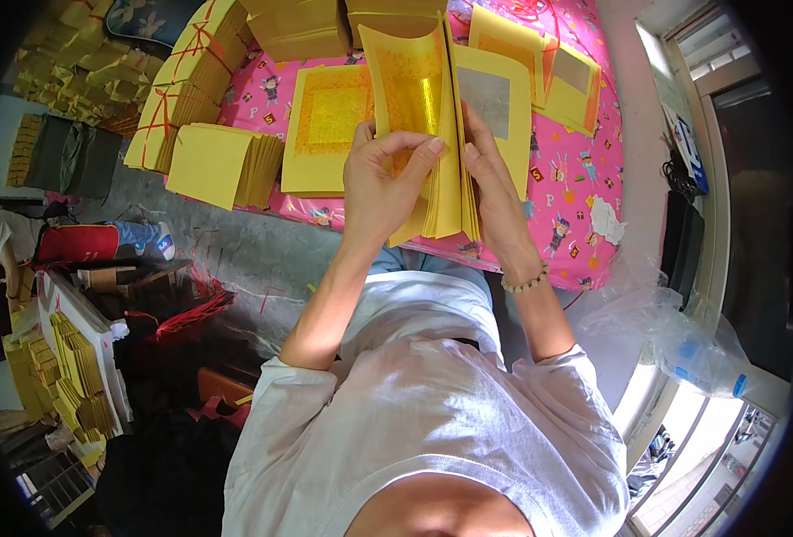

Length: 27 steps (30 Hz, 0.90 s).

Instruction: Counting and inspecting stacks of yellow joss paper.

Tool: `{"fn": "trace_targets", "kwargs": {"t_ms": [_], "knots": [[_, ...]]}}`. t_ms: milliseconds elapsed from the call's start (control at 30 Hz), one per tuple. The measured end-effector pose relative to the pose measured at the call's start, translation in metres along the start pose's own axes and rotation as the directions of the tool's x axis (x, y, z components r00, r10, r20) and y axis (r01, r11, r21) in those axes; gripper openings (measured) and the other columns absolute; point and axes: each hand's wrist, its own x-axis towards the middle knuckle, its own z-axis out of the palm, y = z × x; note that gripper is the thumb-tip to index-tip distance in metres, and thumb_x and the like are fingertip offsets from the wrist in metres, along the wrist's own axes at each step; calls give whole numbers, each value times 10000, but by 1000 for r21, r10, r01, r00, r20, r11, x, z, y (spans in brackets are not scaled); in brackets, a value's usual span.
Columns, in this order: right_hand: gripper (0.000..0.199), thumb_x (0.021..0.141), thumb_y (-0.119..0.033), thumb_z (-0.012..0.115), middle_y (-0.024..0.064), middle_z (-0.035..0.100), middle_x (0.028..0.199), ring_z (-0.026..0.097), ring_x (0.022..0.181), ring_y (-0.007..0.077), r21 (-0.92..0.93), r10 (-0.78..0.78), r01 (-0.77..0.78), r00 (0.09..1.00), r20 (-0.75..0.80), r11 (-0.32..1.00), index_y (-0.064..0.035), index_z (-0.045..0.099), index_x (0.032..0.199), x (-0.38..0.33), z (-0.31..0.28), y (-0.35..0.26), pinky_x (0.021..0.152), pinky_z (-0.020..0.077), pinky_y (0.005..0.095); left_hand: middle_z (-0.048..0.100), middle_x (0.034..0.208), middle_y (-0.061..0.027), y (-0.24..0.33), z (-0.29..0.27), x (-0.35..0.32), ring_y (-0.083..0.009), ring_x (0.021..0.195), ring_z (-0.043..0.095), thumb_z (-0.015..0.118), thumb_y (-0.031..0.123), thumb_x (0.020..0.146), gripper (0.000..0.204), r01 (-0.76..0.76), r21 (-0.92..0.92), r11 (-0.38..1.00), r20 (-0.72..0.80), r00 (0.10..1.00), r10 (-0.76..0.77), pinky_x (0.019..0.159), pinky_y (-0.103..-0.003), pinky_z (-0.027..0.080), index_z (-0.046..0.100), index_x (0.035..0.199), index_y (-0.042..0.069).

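Between my hands I hold a sheaf of yellow joss paper [405,85] upright over the table, its front sheet curling and showing a shiny gold foil patch. My left hand [385,183] grips the left side, thumb across the front and fingers behind. The right hand [497,192], with a bead bracelet on its wrist, clasps the right edge, where several sheets fan apart at the bottom. Just left of the sheaf lies a flat stack of gold-foil paper [334,125]. Behind my right hand is a stack with a silver foil square [486,98], partly covered by the sheaf.
The table has a pink patterned cover [562,192]. Tied bundles of yellow paper [195,76] line its left side, beside a loose folded stack [213,166]. Crumpled tissue [607,219] lies at the right edge, above a clear plastic bag [683,336]. Another person [16,242] sits far left.
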Motion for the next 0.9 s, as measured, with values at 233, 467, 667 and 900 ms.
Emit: {"fn": "trace_targets", "kwargs": {"t_ms": [233, 467, 667, 900], "knots": [[545, 973, -201, 386, 127, 217, 1499, 182, 1391, 204, 23, 3, -4, 1000, 11, 1000, 2, 199, 1442, 1, 0, 2, 1122, 157, 302, 566, 910, -125, 0, 1, 0, -238, 940, 530, 741, 204, 762, 173, 21, -38, 999, -13, 1000, -22, 843, -330, 443, 725, 856, 60], [548, 975, -208, 384, 135, 211, 1498, 180, 1390, 207, 52, -2, 1, 1000, 11, 999, 5, 194, 1443, 2, 0, 3, 1123, 156, 303, 556, 908, -126, -1, 0, 0, -239, 931, 531, 742, 210, 763, 177, 37, -12, 999, -10, 999, -37, 824, -329, 447, 726, 856, 60], [555, 974, -211, 384, 142, 209, 1495, 176, 1391, 213, 72, -2, 1, 1000, 14, 997, 4, 184, 1445, 3, 1, 3, 1124, 154, 307, 543, 922, -123, 1, 1, 1, -243, 929, 528, 755, 228, 751, 193, 19, -4, 1000, -4, 1000, -19, 820, -333, 446, 728, 855, 68], [547, 974, -205, 365, 128, 224, 1490, 211, 1379, 213, 79, -12, 11, 1000, 22, 997, -12, 180, 1451, 2, 1, 2, 1122, 177, 318, 521, 995, -143, 1, 3, -1, -282, 1005, 521, 776, 286, 729, 229, 0, 67, 998, -11, 1000, 1, 836, -361, 445, 730, 851, 98]]}}
